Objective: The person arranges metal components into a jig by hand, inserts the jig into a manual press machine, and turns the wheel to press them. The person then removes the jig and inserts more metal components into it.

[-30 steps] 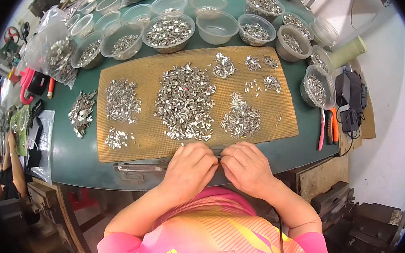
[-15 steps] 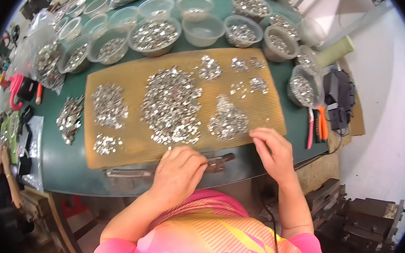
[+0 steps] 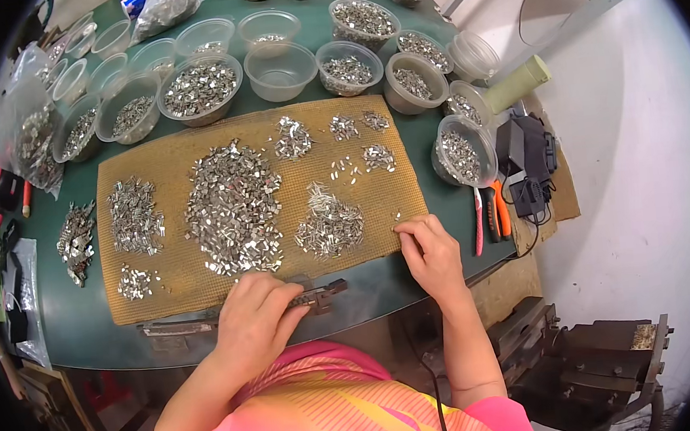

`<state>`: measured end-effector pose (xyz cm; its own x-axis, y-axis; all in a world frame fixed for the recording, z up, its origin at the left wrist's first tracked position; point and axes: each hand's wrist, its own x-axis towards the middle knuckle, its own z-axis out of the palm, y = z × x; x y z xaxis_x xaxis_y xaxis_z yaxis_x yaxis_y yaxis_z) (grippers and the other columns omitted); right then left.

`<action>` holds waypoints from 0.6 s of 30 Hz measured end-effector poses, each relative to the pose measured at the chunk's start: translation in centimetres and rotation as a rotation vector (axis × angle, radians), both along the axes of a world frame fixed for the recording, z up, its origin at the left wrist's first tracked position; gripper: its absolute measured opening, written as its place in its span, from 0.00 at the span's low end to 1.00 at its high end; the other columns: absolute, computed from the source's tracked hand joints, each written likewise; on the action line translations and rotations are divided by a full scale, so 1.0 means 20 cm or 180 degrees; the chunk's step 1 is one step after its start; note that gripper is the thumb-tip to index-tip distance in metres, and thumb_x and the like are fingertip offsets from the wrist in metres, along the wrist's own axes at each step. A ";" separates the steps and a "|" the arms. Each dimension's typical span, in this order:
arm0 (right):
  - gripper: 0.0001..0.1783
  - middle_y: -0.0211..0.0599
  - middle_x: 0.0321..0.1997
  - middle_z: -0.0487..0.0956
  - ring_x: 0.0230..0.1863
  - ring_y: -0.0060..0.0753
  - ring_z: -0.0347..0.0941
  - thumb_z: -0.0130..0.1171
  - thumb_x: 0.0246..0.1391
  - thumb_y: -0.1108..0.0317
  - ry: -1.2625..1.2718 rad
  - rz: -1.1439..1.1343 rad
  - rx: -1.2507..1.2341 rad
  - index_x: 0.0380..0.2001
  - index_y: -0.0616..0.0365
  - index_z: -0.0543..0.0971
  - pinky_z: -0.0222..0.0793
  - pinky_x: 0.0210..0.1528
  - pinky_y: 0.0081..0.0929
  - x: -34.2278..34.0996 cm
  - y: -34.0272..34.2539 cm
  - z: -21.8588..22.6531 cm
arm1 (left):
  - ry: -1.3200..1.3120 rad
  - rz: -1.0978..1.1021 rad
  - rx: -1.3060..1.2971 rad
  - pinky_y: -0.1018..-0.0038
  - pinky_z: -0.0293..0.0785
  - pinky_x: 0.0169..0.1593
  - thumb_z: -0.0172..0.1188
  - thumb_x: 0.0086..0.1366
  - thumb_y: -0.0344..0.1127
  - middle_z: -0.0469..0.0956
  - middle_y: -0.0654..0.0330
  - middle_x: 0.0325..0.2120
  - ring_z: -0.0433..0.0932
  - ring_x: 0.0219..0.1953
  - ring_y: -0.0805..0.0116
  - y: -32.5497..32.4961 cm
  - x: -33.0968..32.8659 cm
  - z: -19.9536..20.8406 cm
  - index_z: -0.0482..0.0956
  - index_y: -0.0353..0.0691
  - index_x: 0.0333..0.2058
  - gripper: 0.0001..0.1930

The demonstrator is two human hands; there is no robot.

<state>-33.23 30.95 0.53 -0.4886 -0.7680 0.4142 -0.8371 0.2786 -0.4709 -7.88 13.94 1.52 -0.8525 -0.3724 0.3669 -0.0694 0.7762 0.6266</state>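
**Left hand (image 3: 257, 313) and right hand (image 3: 436, 257) at front of mat (image 3: 384, 192)**

Left fingers are curled at the dark metal tool (image 3: 319, 296) near the front edge of the table (image 3: 85, 310); a grip cannot be confirmed. Right thumb and forefinger stand close together at the mat's front right corner; whether they hold anything cannot be told. Small metal pieces (image 3: 234, 212) lie in separate piles on the mat. Plastic tubs (image 3: 282, 91) stand behind it.
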 end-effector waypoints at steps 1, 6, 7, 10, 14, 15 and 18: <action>0.05 0.39 0.37 0.81 0.33 0.39 0.80 0.65 0.57 0.77 0.0001 -0.0002 0.0002 0.38 0.60 0.82 0.75 0.36 0.32 0.00 0.00 0.00 | 0.0071 0.0006 0.0091 0.59 0.74 0.45 0.73 0.53 0.28 0.78 0.54 0.37 0.77 0.42 0.50 -0.01 0.01 0.00 0.80 0.39 0.42 0.17; 0.05 0.37 0.34 0.79 0.28 0.42 0.79 0.67 0.55 0.74 -0.0221 -0.0292 0.0193 0.35 0.59 0.81 0.75 0.32 0.33 0.04 -0.04 0.01 | 0.0124 0.0093 -0.0004 0.61 0.76 0.44 0.73 0.54 0.27 0.79 0.56 0.36 0.78 0.42 0.52 -0.05 0.06 0.03 0.81 0.37 0.41 0.15; 0.05 0.37 0.34 0.79 0.28 0.42 0.79 0.67 0.55 0.74 -0.0252 -0.0273 0.0192 0.35 0.59 0.81 0.75 0.32 0.33 0.05 -0.05 0.00 | 0.0126 0.0156 -0.0016 0.61 0.76 0.43 0.73 0.54 0.27 0.79 0.56 0.36 0.78 0.41 0.52 -0.05 0.08 0.04 0.81 0.37 0.41 0.15; 0.06 0.38 0.33 0.79 0.30 0.46 0.80 0.68 0.55 0.69 0.0419 -0.0406 0.0265 0.31 0.55 0.79 0.75 0.31 0.39 0.04 -0.07 -0.02 | 0.0152 0.0255 0.0008 0.61 0.77 0.44 0.73 0.54 0.27 0.79 0.55 0.35 0.78 0.41 0.52 -0.07 0.11 0.05 0.82 0.37 0.40 0.14; 0.05 0.37 0.35 0.79 0.31 0.46 0.80 0.67 0.55 0.71 0.0357 -0.0444 0.0477 0.33 0.54 0.79 0.74 0.31 0.39 0.05 -0.07 0.00 | 0.0216 0.0342 0.0012 0.61 0.77 0.45 0.72 0.54 0.27 0.80 0.56 0.35 0.78 0.42 0.52 -0.11 0.16 0.03 0.82 0.37 0.40 0.14; 0.05 0.36 0.35 0.79 0.32 0.46 0.80 0.66 0.56 0.71 0.0351 -0.0443 0.0559 0.34 0.54 0.79 0.74 0.31 0.39 0.07 -0.07 0.00 | 0.0192 0.0384 0.0037 0.61 0.76 0.45 0.72 0.54 0.26 0.80 0.56 0.35 0.78 0.42 0.52 -0.11 0.18 0.03 0.82 0.38 0.40 0.13; 0.07 0.36 0.36 0.79 0.32 0.44 0.79 0.67 0.54 0.74 0.0370 0.0174 0.0319 0.34 0.54 0.78 0.75 0.32 0.37 0.17 -0.11 0.04 | 0.0251 0.0449 0.0022 0.61 0.77 0.44 0.72 0.54 0.26 0.80 0.56 0.35 0.79 0.41 0.53 -0.14 0.23 0.01 0.82 0.38 0.39 0.13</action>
<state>-29.80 28.84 1.27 -0.3980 -0.8324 0.3856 -0.8995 0.2717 -0.3421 -3.35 11.19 1.77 -0.7602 -0.4891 0.4276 -0.1277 0.7579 0.6398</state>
